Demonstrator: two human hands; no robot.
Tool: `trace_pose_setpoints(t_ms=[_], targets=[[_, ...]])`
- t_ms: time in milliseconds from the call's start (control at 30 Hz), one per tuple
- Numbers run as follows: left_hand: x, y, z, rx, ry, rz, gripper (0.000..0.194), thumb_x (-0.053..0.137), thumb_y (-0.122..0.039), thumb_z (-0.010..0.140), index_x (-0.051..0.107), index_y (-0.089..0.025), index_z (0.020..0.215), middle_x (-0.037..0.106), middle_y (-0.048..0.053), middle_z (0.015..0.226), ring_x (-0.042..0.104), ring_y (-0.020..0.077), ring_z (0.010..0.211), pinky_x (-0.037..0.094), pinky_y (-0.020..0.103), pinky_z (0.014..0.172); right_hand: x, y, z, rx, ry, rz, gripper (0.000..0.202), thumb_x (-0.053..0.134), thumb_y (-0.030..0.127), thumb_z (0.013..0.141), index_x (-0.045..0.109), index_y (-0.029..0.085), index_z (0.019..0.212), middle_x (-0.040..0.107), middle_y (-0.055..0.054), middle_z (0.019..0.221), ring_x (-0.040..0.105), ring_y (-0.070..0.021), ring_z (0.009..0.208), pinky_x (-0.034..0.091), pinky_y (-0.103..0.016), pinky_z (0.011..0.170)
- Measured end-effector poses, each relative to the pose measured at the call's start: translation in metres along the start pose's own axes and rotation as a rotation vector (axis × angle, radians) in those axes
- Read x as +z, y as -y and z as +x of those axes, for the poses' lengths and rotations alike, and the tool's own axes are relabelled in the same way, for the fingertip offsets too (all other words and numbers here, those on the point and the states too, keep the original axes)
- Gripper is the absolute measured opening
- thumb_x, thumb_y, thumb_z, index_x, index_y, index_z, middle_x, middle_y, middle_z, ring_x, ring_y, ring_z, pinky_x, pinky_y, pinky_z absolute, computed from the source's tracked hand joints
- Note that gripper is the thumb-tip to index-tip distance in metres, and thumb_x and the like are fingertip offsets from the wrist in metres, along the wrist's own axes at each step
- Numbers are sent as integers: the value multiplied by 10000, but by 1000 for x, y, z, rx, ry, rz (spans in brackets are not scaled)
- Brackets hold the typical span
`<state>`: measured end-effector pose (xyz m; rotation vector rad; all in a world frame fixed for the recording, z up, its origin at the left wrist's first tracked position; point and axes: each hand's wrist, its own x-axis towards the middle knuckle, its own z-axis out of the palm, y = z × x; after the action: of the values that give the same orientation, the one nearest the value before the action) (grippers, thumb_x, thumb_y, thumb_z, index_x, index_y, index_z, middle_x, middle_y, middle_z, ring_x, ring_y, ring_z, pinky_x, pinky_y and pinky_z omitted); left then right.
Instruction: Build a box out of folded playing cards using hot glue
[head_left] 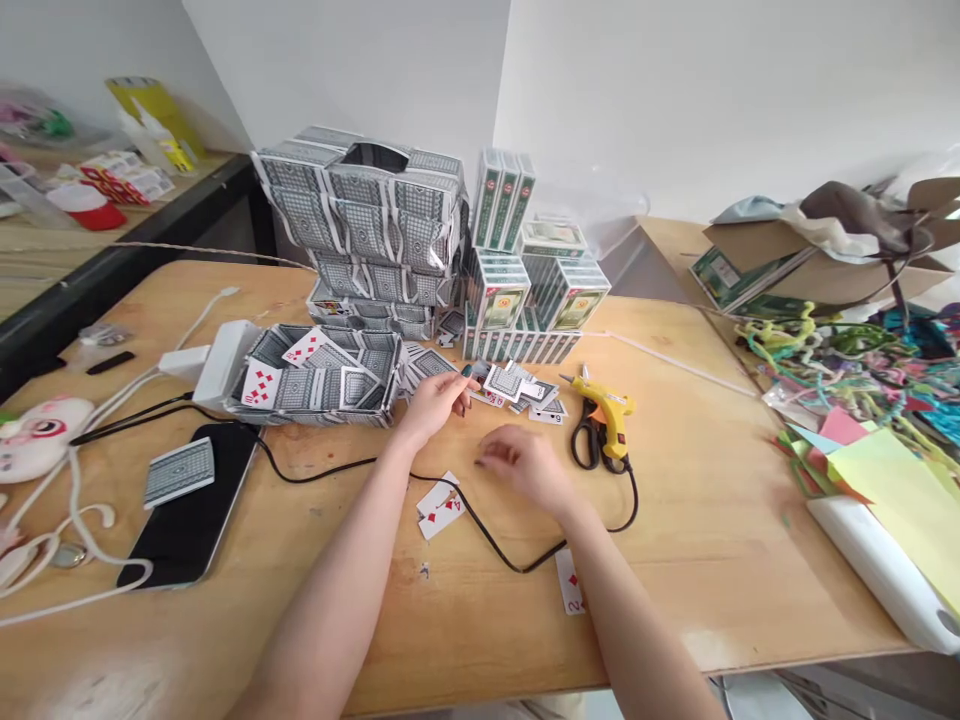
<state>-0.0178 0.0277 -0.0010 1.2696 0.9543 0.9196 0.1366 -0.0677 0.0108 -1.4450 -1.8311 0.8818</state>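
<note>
My left hand [437, 405] is at the pile of loose playing cards [504, 382], its fingertips pinched together. Whatever may be between those fingers is too small to make out. To the right and nearer me, my right hand [525, 465] hovers over the table, slightly blurred. Its fingers are loosely bent and nothing shows in them. A yellow glue gun [611, 410] lies beyond it, beside black-handled scissors [586, 442]. Left of my left hand stands an open box made of playing cards [315, 415], with loose cards inside. Under my arms lie a four of diamonds [442, 512] and a two of diamonds [568, 583].
A tall bag-like stack built of cards [367, 220] and boxed card decks [499, 290] stand at the back. The glue gun's black cord [517, 568] crosses the table. A black tablet [199, 520] is left; coloured paper [892, 490] and a cardboard box [817, 275] are right.
</note>
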Motion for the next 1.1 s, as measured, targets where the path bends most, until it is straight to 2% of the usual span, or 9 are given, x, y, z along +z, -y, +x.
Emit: trace_pose_setpoints(t_ms=[67,167,267,333,467,533,700,833,1100], targets=[[0,0,0,-1,-3,-4,312,522,-435,756,628,-142,761,515,-11,589,483,85,526,388,194,489,8,11,-3,-124,158,-97,286,694,243,670,635,234,949,576,-28,880,531,-161,807,440,-294,744],[1,0,-1,5,-16,-4,291,527,-419,756,626,-145,751,486,-23,557,455,77,499,362,185,454,18,22,-7,-182,252,-195,487,763,255,592,609,269,1054,519,-40,958,457,-199,920,404,-337,821],[2,1,-2,63,-111,12,305,492,-423,782,606,-146,727,419,-45,493,389,63,429,306,181,404,27,23,-9,-162,246,-196,378,759,255,603,630,255,959,500,-32,942,433,-192,899,397,-332,803],[3,2,-3,154,-239,71,305,461,-418,806,593,-150,744,411,-48,484,379,64,419,298,183,403,31,20,-8,-145,226,-187,263,753,205,603,632,224,836,503,-24,915,430,-185,883,392,-325,793],[1,2,-6,382,-471,394,195,486,-309,804,594,-169,887,552,-4,653,502,99,577,408,211,547,32,16,-6,-129,211,-146,185,707,81,605,598,189,708,517,-15,877,447,-169,868,385,-306,790],[1,1,-6,476,-450,582,189,501,-220,782,595,-183,942,599,23,790,544,136,731,444,259,692,29,16,-4,-108,205,-84,160,674,62,630,589,181,695,524,-16,856,467,-154,842,397,-281,763],[5,4,-3,585,-204,797,335,491,-102,761,559,-216,1068,584,41,1084,469,193,1074,363,367,962,15,11,-1,8,140,13,124,583,51,688,562,173,672,550,6,719,489,-106,641,395,-219,604],[7,12,0,506,-82,881,275,511,-161,782,575,-217,1043,593,43,1052,493,202,1028,403,372,913,-1,2,1,120,85,18,72,526,123,745,562,185,733,589,21,650,510,-112,575,382,-222,556],[4,18,2,541,-195,904,146,494,-195,815,639,-194,833,629,37,831,540,183,853,440,337,785,-13,-18,6,177,-169,-54,75,483,215,756,555,203,738,622,-15,724,569,-169,678,431,-284,636]])
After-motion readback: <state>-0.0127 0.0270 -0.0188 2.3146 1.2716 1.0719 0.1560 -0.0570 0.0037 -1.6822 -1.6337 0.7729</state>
